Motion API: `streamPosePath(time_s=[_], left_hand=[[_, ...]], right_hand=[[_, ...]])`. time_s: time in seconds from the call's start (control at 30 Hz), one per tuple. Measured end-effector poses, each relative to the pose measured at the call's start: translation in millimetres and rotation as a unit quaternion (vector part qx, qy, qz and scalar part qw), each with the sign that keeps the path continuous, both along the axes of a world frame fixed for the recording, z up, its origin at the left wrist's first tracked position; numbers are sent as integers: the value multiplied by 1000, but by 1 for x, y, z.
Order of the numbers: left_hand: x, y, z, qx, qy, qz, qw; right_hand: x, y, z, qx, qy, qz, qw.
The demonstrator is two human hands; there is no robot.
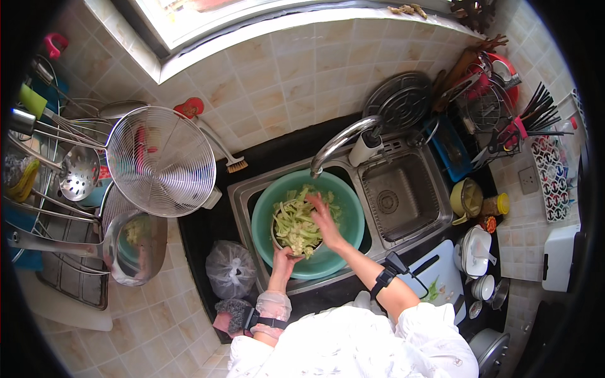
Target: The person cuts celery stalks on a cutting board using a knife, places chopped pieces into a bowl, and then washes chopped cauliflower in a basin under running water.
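Observation:
A large green plastic basin [349, 222] sits over the left bowl of the steel sink. Inside it is a smaller bowl or strainer [275, 241] heaped with pale green cut vegetable pieces [295, 224]. My left hand [285, 261] grips this container's near rim. Over the right side of the heap is my right hand [325, 222], its fingers spread and holding nothing that shows. Whether its fingertips touch the pieces is hard to tell. More small pieces lie along the basin's far side. The chrome faucet [342, 139] arches over the basin's far edge.
A tied plastic bag [231, 270] stands left of the sink. To the right are the second sink bowl [401, 193], a white cutting board [442, 269] with scraps, and stacked dishes [475, 253]. A large wire skimmer [160, 160] and a ladle [137, 250] hang at the left.

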State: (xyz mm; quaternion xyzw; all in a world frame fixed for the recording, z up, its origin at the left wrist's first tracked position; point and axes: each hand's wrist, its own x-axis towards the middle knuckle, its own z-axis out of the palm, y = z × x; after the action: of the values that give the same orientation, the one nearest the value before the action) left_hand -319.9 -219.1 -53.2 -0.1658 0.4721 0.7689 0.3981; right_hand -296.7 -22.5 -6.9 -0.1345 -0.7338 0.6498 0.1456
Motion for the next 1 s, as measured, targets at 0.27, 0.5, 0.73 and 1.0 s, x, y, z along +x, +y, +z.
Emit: streamPosePath(time_s=[0.27, 0.5, 0.73, 1.0], left_hand=[[-10, -10, -9, 7, -61, -39, 997], [-9, -9, -20, 32, -82, 10, 996], [-5, -4, -16, -25, -42, 35, 998], [-6, -18, 4, 6, -8, 29, 1000]], right_hand=[[-36, 50, 12, -86, -44, 71, 993], [-14, 24, 14, 33, -107, 100, 989], [-5, -24, 7, 218, -59, 55, 973], [-7, -23, 9, 196, -76, 109, 971]])
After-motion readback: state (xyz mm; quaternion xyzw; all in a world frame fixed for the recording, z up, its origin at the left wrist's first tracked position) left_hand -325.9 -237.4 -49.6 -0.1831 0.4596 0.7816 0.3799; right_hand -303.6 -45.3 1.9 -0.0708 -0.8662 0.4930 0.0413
